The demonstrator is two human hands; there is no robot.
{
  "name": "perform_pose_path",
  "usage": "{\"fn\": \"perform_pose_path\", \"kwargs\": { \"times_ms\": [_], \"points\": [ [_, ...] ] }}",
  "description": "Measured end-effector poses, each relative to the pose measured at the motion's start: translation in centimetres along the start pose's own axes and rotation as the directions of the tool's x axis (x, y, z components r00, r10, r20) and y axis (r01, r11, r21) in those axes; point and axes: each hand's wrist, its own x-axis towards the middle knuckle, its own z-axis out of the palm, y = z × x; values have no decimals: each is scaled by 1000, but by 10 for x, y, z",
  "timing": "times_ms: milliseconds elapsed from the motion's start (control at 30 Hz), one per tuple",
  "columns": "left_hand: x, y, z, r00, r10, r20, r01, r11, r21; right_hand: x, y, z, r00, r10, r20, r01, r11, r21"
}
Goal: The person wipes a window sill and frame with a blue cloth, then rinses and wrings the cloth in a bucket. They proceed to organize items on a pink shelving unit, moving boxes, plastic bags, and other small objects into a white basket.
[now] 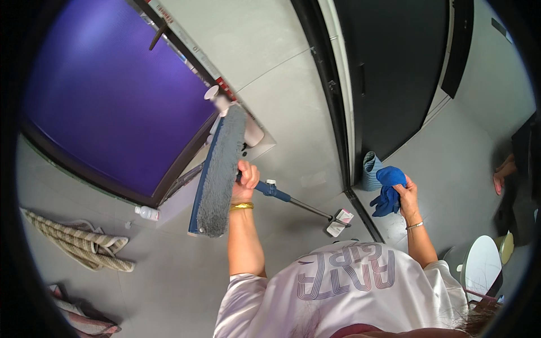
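Note:
My left hand (pixel 246 179) is wrapped round the blue neck of a window washer, just right of its head. The head carries a long grey fluffy pad (pixel 221 169) on a blue backing and is held upright in front of the purple panel. From my hand the washer's metal pole (pixel 309 209) runs down to the right, toward a small pink-and-white box (pixel 340 222). My right hand (pixel 409 198) grips a crumpled blue cloth (pixel 389 198), which partly hides the fingers. Behind the pad's top end, a pale spray bottle (pixel 253 133) is partly covered.
A dark-framed purple panel (pixel 118 96) fills the upper left. On the grey floor lie a small white bottle (pixel 147 213) and a striped towel (pixel 84 243). A light-blue patterned roll (pixel 370 170) stands beside the dark door (pixel 394 73). At far right is another person's bare foot (pixel 503 173).

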Motion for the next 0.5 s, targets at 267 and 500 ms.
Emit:
{"fn": "perform_pose_path", "kwargs": {
  "times_ms": [267,500],
  "points": [
    [-64,63,17,939,137,-316,-84,981,178,-5,-1,32,999,-47,-21,47,999,4],
    [-91,126,28,580,475,-662,-94,846,525,-26,15,32,983,-4,-184,5,1000,1]
  ]
}}
